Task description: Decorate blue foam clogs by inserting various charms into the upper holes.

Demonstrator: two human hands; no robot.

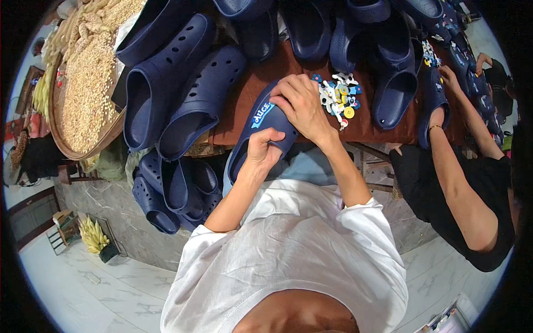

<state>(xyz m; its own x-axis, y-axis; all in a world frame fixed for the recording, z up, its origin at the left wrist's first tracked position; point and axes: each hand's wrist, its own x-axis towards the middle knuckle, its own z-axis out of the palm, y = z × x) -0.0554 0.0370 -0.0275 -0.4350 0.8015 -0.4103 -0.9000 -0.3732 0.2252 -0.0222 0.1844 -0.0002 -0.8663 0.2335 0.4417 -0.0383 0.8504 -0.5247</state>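
A navy clog (280, 121) lies at the table's front edge, its toe pointing away from me and its opening toward me. On its upper sits a light blue, banner-shaped charm (262, 115) with white lettering. My left hand (264, 149) grips the clog near its opening, thumb on top and the other fingers mostly inside it. My right hand (301, 102) is curled over the toe end, thumb and fingers pressed against the upper. Whether a small piece is under those fingertips is hidden. Close to the right hand is a pile of small colourful charms (340, 97), white, yellow and blue.
Several navy clogs (202, 91) stand left and along the back of the brown-covered table (361, 129). More clogs (177, 186) hang or lie below the left edge. A round basket of pale kernels (83, 105) is far left. On the right, another person's arm (452, 172) reaches into a clog.
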